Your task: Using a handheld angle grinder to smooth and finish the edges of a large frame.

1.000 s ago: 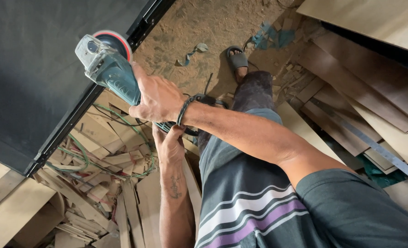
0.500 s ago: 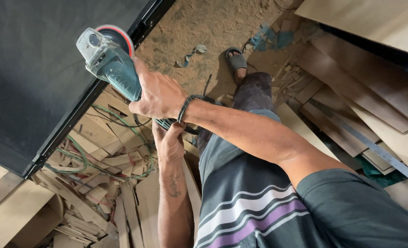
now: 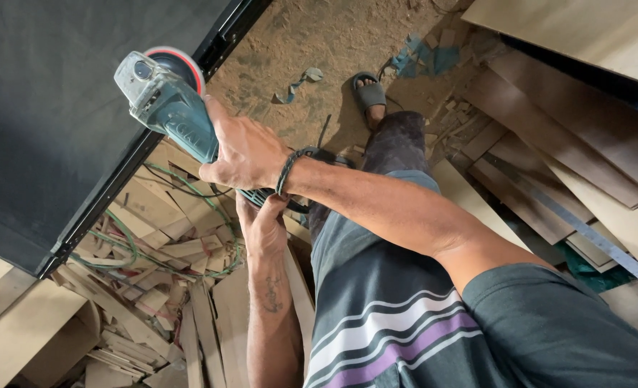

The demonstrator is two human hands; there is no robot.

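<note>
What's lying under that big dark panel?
Wood offcuts and green cord lie heaped below the panel's edge, on a sawdust floor. How far the heap runs beneath cannot be seen; the panel covers it.

A workshop floor (image 3: 297,36) of packed, sawdust-strewn earth carries the scene. Directly on it, a sandalled foot (image 3: 370,95) stands near the middle. Just left of the foot lies a small scrap of pale material (image 3: 301,77); just right of it, bluish-green torn scraps (image 3: 427,61). Further right of the foot, brown wooden boards (image 3: 549,136) lie stacked and overlapping, a long metal ruler (image 3: 585,230) resting across them. Well below and left of the foot sits a heap of pale wood offcuts (image 3: 168,287), threaded with green cable (image 3: 128,241).
</note>
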